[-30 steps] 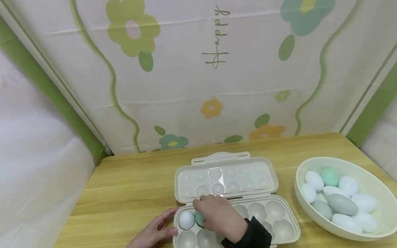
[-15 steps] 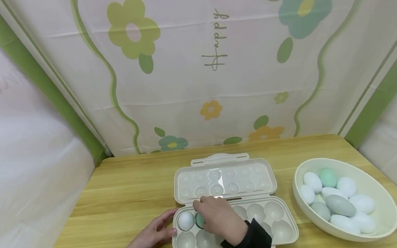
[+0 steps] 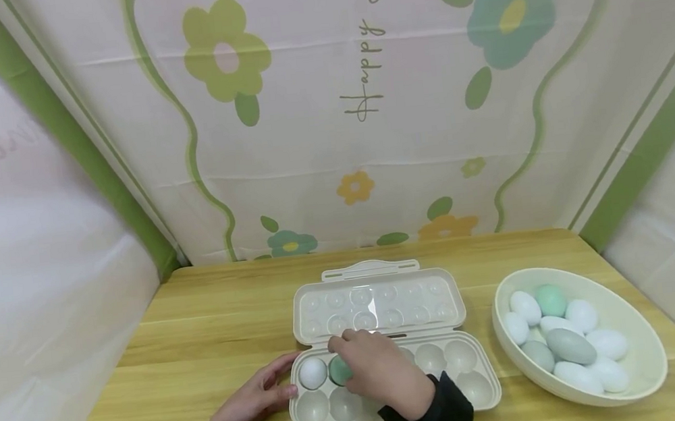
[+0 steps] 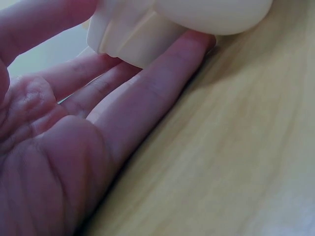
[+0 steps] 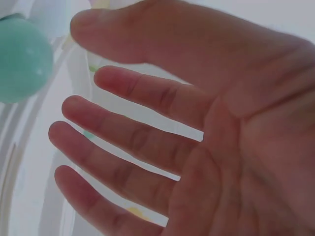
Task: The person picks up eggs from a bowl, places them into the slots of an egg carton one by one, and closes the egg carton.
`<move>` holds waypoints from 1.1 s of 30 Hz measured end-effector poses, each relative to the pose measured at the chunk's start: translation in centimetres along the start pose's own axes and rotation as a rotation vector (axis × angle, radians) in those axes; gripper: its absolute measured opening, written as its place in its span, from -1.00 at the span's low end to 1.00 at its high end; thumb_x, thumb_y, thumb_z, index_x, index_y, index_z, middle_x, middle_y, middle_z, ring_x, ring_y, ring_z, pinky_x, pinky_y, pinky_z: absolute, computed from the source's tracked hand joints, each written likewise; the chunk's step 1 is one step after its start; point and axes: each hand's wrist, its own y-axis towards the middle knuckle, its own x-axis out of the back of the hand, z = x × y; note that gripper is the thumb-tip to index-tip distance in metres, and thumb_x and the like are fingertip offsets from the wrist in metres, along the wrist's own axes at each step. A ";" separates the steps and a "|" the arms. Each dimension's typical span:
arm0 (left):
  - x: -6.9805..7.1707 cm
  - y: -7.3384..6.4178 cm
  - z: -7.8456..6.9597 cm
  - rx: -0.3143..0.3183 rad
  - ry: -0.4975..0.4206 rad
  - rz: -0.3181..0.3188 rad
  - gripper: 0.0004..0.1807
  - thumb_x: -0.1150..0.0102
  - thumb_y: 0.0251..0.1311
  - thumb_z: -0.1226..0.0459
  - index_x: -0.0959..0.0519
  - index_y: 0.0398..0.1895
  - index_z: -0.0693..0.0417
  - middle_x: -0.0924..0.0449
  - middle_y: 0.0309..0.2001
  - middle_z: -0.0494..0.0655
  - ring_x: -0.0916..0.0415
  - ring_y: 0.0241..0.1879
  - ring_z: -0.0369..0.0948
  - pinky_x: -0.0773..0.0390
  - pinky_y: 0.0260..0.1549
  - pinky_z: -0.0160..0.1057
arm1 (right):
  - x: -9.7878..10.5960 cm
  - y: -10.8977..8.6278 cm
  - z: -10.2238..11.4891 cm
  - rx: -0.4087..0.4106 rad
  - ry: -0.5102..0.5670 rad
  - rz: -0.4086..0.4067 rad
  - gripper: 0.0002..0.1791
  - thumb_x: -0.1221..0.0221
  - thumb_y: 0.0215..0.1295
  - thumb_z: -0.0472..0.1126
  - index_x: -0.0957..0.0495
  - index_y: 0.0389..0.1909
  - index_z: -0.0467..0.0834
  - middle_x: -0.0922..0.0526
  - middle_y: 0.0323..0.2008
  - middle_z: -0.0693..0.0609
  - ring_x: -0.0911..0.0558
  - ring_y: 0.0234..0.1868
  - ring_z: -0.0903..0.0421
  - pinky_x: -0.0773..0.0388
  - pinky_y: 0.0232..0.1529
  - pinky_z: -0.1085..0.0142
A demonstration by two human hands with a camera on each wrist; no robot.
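Right hand (image 3: 383,372), fingers spread apart, just beside rounded mint-green egg (image 3: 339,371) in back row, second from left edge of oblong cream plastic carton (image 3: 474,387); left hand (image 3: 252,398), fingers extended, touches carton's left edge; placing seems finished; next calls for lifting clear.

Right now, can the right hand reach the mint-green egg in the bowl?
Probably yes: the right hand looks empty, and the mint-green egg lies uncovered in the bowl; only the bowl's rim needs clearing.
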 end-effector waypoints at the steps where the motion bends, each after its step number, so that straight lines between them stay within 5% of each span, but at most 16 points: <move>1: 0.0 0.0 0.0 -0.004 -0.002 0.003 -0.40 0.12 0.33 0.35 0.02 0.39 0.20 0.30 0.40 0.41 -0.23 0.22 -0.05 -0.46 0.09 -0.13 | 0.2 -0.1 -0.1 -0.006 0.007 0.001 -0.55 -0.38 -0.15 -0.23 -0.50 -0.14 -0.08 -0.56 -0.34 0.06 -0.45 -0.41 0.15 -0.45 -0.46 0.36; 11: 0.1 0.1 -0.2 -0.015 0.008 0.009 -0.41 0.14 0.34 0.35 0.03 0.39 0.23 0.29 0.40 0.41 -0.19 0.24 -0.04 -0.44 0.10 -0.16 | 1.9 -1.3 -1.6 -0.076 0.117 -0.015 -0.51 -0.28 -0.07 -0.27 -0.47 -0.01 -0.12 -0.60 -0.22 -0.03 -0.50 -0.34 0.08 -0.51 -0.35 0.27; 33: -0.1 -0.2 -0.1 -0.015 0.003 0.003 -0.42 0.15 0.35 0.34 0.03 0.39 0.22 0.27 0.40 0.40 -0.17 0.24 -0.03 -0.42 0.12 -0.13 | 3.1 -3.9 -5.3 -0.188 0.227 -0.148 -0.51 -0.30 -0.10 -0.25 -0.47 -0.04 -0.18 -0.62 -0.14 -0.14 -0.55 -0.14 -0.07 -0.51 -0.14 0.02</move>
